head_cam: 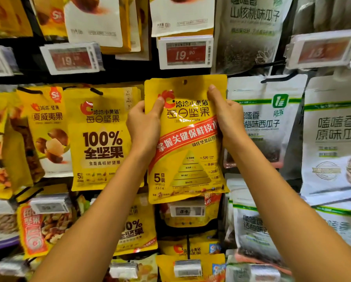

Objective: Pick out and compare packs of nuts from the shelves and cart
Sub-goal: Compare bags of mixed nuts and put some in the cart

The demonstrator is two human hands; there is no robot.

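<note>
Between your two hands, at the middle of the view, you hold a flat yellow plastic pack of mixed nuts (pixel 187 143). It is upright in front of the shelves, front facing you, and printed with a red diagonal banner and a pyramid chart.

Your left hand (pixel 144 127) grips the pack's left edge, with the thumb pressed on the front beside the red logo and the other fingers curled behind. Your right hand (pixel 228 119) grips the right edge the same way, its thumb lying high on the front near the top corner.

Just left of the held pack hangs a similar yellow pouch with "100%" in dark print (pixel 101 139). Further left is a yellow and white pouch picturing round brown nuts (pixel 48 131). To the right hangs a white pouch with a green stripe (pixel 266 123), partly covered by your right hand. Directly above is a white shelf price tag with a red panel reading 19.90 (pixel 185 52). More yellow pouches hang on the row below, partly hidden.
</note>
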